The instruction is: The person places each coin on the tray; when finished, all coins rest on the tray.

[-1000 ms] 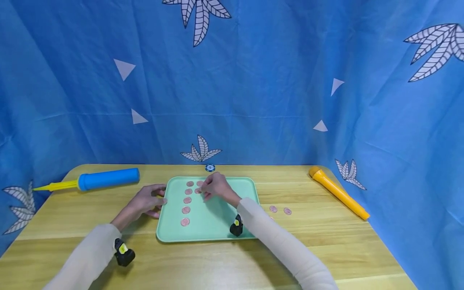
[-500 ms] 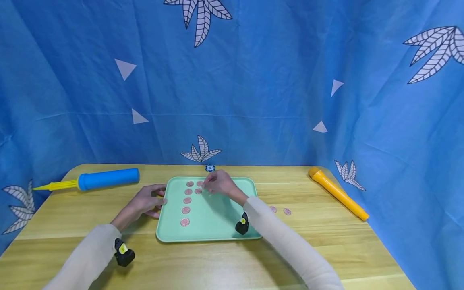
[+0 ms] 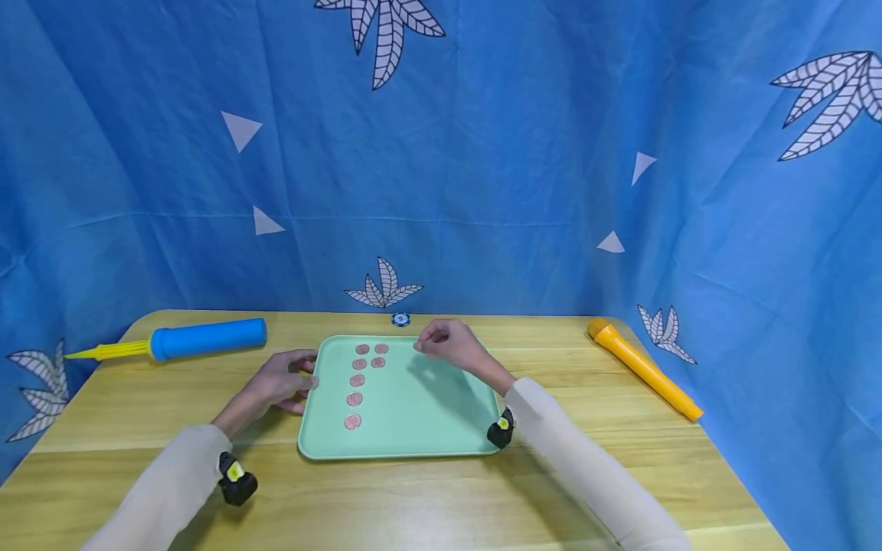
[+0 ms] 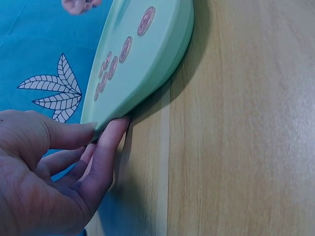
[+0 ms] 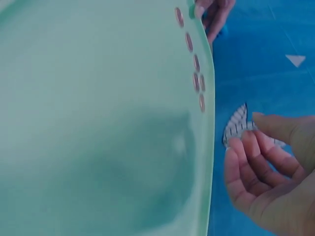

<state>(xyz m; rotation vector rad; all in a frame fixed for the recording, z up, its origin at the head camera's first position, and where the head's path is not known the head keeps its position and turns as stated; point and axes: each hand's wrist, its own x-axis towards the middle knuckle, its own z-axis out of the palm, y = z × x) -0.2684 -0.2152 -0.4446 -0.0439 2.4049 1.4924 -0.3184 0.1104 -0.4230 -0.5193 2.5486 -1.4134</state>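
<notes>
I record the left hand (image 3: pixel 279 380) pinching the left rim of the green tray (image 3: pixel 420 413), thumb on the lip and a finger against the outer side. The right hand (image 3: pixel 451 343) hangs above the tray's far right part, its fingers loosely curled around nothing and a narrow gap between thumb and fingertips; its shadow falls on the tray. Seven pink discs (image 3: pixel 357 380) lie flat in the tray's left half: five in a column from far to near, two just right of the farthest pair. The tray sits flat on the wooden table (image 3: pixel 386 505). Beyond its far rim I note a blue-and-white chip (image 3: pixel 400 319). At far left lies a blue-and-yellow pump (image 3: pixel 210 339), yellow tip pointing left; at right, an orange microphone-shaped object (image 3: pixel 644 369) lies slanted. A blue cloth (image 3: pixel 448 153) with leaf prints hangs behind.
</notes>
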